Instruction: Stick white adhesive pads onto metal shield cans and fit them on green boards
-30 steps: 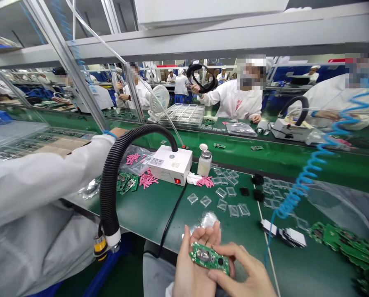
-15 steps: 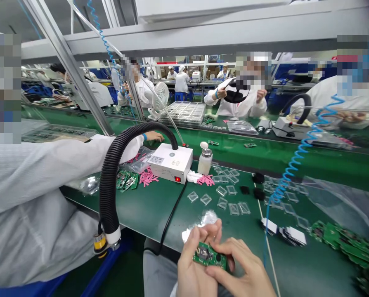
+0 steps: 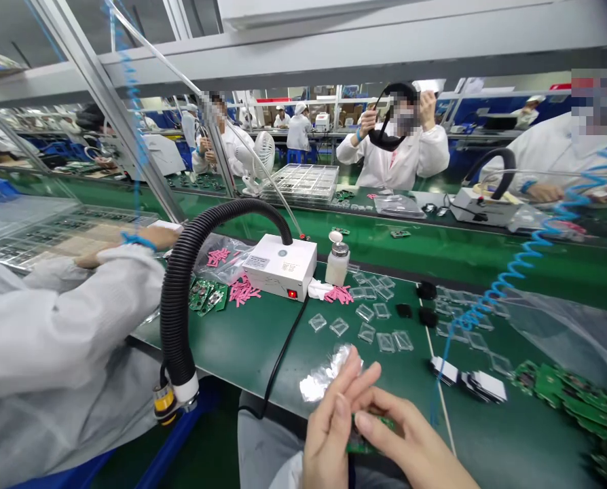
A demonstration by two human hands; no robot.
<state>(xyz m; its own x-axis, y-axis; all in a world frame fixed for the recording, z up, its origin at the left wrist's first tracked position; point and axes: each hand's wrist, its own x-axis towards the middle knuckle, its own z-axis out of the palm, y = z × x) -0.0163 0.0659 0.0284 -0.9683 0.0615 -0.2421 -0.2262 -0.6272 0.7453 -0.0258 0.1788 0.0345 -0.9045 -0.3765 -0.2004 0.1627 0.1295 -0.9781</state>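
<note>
Low in the head view, a green circuit board (image 3: 359, 445) shows between my two hands, mostly hidden by fingers. My right hand (image 3: 410, 435) grips it, with the thumb over its top edge and the fingers curled behind. Close against the board's left side is my left hand (image 3: 328, 428), its fingers stretched upward and its thumb raised; whether its palm touches the board is hidden. Just beyond my left fingertips lies crumpled clear film with silvery white pieces (image 3: 316, 387). Several clear plastic frames (image 3: 367, 332) are spread on the green bench farther off.
A white box (image 3: 283, 268) with a black flexible hose (image 3: 174, 305) stands left, beside a dispenser bottle (image 3: 338, 261) and pink strips (image 3: 244, 291). At right are white pieces (image 3: 481, 386), stacked circuit boards (image 3: 563, 401) and a blue coiled hose (image 3: 525, 248). A co-worker's sleeve (image 3: 69, 319) reaches in left.
The board has turned and sunk behind my fingers, and my left fingers have straightened. The co-worker's arm at left has drawn back leftward. Across the bench, a person has raised a black headband.
</note>
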